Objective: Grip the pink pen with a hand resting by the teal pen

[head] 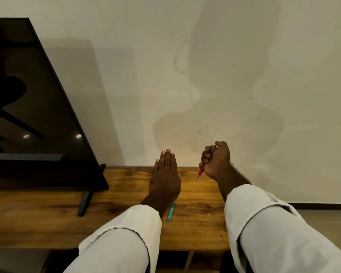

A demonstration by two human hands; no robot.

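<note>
My left hand is stretched out flat with straight fingers above the wooden tabletop, fingertips toward the wall, holding nothing. My right hand is curled in a fist around a pink pen, its tip pointing down at the wood near the wall. A teal pen-like object lies on the tabletop just below my left wrist. Both arms wear white sleeves.
A black flat screen on a dark foot stands on the left of the wooden unit. A stained off-white wall rises right behind. The unit's right end is by tiled floor. Open shelf compartments show under the front edge.
</note>
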